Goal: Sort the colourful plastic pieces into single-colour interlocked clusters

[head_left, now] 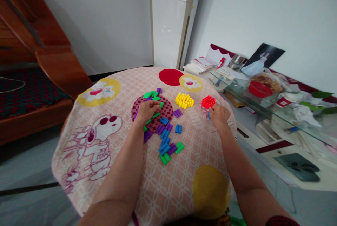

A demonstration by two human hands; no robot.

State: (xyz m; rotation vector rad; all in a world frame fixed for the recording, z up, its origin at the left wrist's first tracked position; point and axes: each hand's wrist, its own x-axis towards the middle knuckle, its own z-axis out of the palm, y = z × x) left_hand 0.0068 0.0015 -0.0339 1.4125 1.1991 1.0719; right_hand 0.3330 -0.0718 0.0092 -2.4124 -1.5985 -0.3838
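Note:
My left hand point(147, 110) is closed, thumb and fingers pinched at a small green plastic piece point(161, 105). More green pieces point(151, 94) lie just beyond it and partly under it. My right hand point(220, 115) is closed too, with a bit of a blue piece point(209, 114) showing at its fingertips. Touching or close to those fingertips is a tight group of red pieces point(208, 101). A group of yellow pieces point(184, 100) stands between the hands. Nearer me, blue pieces point(165, 141), purple pieces point(160, 129) and green pieces point(165, 158) lie scattered, many shaped like paired tubes.
A patterned cloth covers the round table point(158, 194). To the right, a glass-topped stand point(265, 108) holds papers point(200, 65), a red bowl point(260, 89) and a photo point(263, 59). A wooden bench point(52, 75) is at left; a white upright appliance point(170, 26) stands behind.

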